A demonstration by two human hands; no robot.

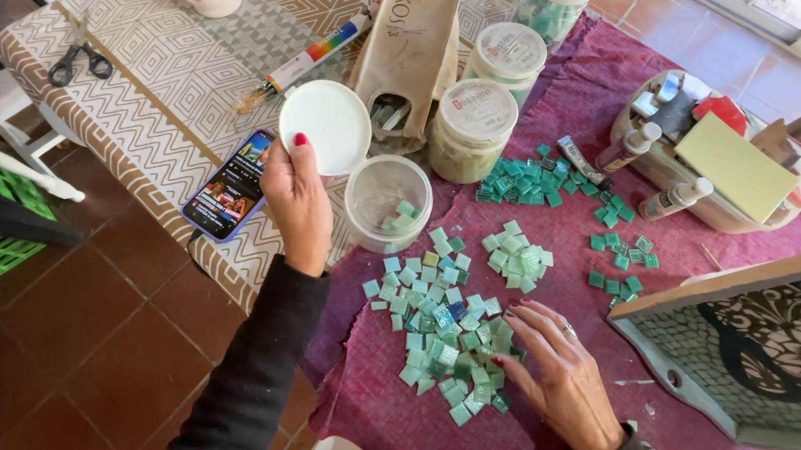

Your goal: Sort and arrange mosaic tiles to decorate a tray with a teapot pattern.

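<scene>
Glassy green square tiles (445, 330) under right hand (560, 380).

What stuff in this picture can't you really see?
- Head view: the right hand fingertips, buried among the green tiles.
- Head view: the mosaic board, cut off by the right edge.
- Head view: the paper bag contents, dark inside.
- Head view: the phone screen, too small; left hand overlaps it, holding the white lid.

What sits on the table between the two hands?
In the head view, a heap of pale green mosaic tiles lies between the left hand, holding a white lid, and the right hand, whose fingertips touch the heap.
</scene>
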